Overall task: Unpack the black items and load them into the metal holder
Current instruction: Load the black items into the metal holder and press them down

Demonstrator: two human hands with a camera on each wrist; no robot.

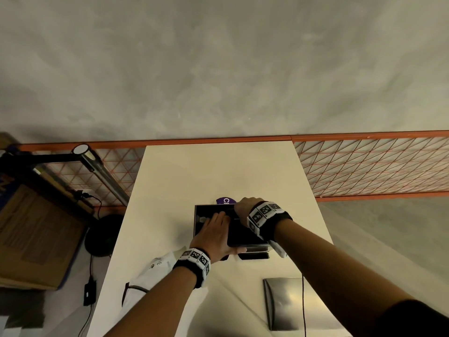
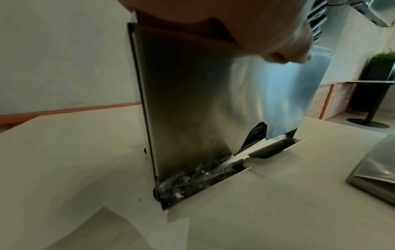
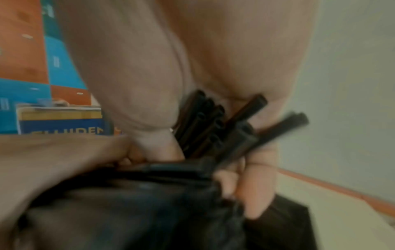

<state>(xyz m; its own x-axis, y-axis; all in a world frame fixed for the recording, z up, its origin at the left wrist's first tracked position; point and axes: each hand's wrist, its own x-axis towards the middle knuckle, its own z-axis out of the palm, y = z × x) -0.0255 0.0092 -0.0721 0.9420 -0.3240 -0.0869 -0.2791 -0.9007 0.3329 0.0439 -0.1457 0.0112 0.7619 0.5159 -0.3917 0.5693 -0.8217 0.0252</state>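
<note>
A bundle of black straws (image 3: 215, 128) is gripped in the right hand (image 1: 247, 207) over the open steel straw dispenser (image 1: 220, 224) — steadied by the flat, straight-fingered left hand (image 1: 213, 235) — on a white table (image 1: 218, 171).

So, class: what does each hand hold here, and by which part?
Right hand grips a bundle of thin black straws near their upper ends. Left hand lies flat on the upright metal holder's top, gripping nothing.

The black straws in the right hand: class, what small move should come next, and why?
Probably lower the black straws into the metal holder and let go. The right hand grips the bunch at its open top, while the left hand lies flat on it, steadying it.
</note>
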